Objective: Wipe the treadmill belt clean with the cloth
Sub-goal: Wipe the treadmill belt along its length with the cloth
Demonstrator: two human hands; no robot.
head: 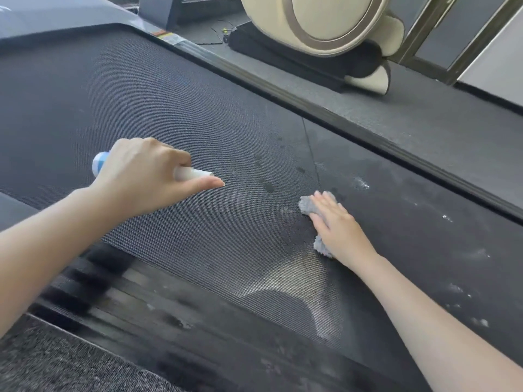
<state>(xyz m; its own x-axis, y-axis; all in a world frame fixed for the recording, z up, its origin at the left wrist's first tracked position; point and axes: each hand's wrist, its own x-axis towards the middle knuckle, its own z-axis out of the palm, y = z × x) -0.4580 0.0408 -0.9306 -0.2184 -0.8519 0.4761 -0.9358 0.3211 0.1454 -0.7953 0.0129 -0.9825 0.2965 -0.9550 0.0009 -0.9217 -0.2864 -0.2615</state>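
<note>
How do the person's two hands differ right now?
The left hand curls round a white-and-blue bottle; the right hand lies flat, fingers straight, on a grey cloth. The left hand carries its bottle; the right hand presses its cloth onto the treadmill belt. Both reach over that belt.

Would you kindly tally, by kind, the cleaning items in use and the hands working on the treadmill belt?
Cloths: 1, the grey cloth.
Bottles: 1, the white and blue bottle.
Hands: 2, the left hand holding the bottle, the right hand flat on the cloth.
Total: 4.
</note>
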